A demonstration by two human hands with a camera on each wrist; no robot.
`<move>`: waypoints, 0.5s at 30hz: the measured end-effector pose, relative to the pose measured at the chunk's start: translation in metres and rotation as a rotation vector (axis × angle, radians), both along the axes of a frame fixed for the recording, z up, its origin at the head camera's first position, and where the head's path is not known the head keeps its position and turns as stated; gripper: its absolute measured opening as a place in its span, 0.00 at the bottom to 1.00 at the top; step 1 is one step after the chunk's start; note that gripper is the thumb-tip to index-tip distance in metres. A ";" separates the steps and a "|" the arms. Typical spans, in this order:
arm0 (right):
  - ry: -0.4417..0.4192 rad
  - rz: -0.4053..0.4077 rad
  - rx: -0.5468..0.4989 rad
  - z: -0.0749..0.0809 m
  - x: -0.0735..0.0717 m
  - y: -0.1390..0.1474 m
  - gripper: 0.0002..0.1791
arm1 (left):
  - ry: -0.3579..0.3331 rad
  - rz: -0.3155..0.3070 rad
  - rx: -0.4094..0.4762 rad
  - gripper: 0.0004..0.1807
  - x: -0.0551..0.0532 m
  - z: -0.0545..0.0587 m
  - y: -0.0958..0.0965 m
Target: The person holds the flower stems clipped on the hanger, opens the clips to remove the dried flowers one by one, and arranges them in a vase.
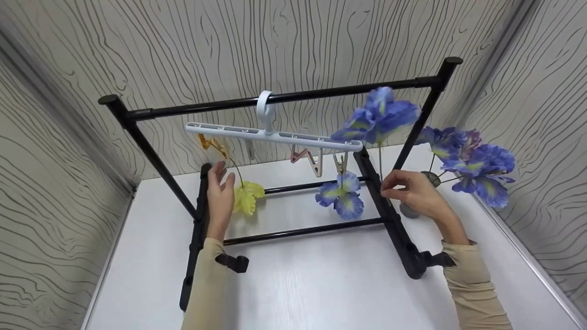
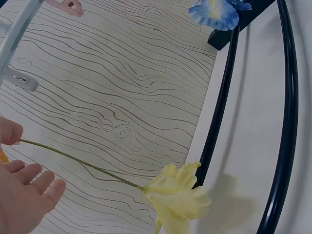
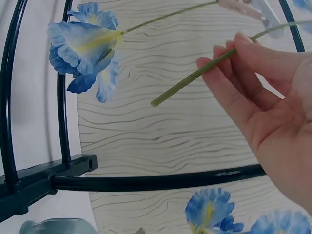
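Note:
My right hand (image 1: 415,190) pinches the green stem (image 3: 187,80) of a blue artificial flower (image 1: 380,117) between thumb and fingers. The bloom stands upright above the hand, overlapping the hanger's right end. My left hand (image 1: 221,195) is raised at the left, fingers loosely bent, beside a yellow artificial flower (image 1: 247,197). That flower hangs upside down by its stem from an orange clip (image 1: 212,145) on the light-blue clip hanger (image 1: 275,136). In the left wrist view the thumb is right at the stem (image 2: 80,161). Another blue flower (image 1: 341,195) hangs from a pale clip (image 1: 340,162).
The hanger hooks over the top bar (image 1: 316,95) of a black rack standing on a white table (image 1: 293,284). Pink clips (image 1: 306,156) hang mid-hanger. At the right, more blue flowers (image 1: 481,160) stand in a glass vase (image 1: 409,211) beside the rack. Patterned walls enclose the table.

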State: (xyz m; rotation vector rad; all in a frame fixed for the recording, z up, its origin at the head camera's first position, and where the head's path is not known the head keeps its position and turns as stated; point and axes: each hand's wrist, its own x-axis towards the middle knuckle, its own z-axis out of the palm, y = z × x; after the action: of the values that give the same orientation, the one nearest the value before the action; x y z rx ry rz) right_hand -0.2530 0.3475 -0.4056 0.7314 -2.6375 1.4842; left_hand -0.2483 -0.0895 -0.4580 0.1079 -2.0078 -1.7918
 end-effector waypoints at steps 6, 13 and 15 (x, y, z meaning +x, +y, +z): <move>-0.005 -0.112 -0.148 -0.006 0.001 0.014 0.06 | -0.010 -0.002 0.004 0.28 -0.002 0.004 0.002; 0.091 -0.223 -0.324 -0.016 -0.002 0.029 0.08 | -0.024 -0.010 0.019 0.29 -0.007 0.008 -0.003; 0.092 -0.244 -0.395 -0.019 -0.004 0.033 0.08 | -0.038 -0.018 0.028 0.29 -0.008 0.010 -0.004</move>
State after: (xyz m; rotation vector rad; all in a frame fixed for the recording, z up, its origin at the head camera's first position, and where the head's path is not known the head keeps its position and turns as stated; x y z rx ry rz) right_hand -0.2569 0.3804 -0.4251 0.4158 -2.1700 1.7660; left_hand -0.2566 -0.0939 -0.4477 0.1341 -2.0167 -1.8423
